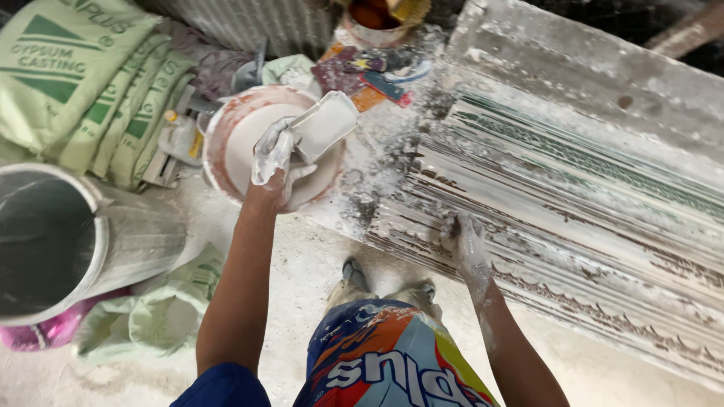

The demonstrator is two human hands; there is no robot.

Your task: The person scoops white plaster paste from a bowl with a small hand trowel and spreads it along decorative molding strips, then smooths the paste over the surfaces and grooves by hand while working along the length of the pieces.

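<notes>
Holding a white scoop (324, 124) in its grip, left hand (273, 158) angles it up-right; right hand (464, 245) presses flat.

Head view. Left hand (273, 157), coated in white plaster, grips a white rectangular scoop (324, 124) above a plaster-filled basin (226, 128) at upper centre. Right hand (463, 241) rests on the long ridged cornice mould (573, 196) crossing the right half. Stacked green sacks (83, 83) lie upper left; a grey drum (68, 241) stands at left.
</notes>
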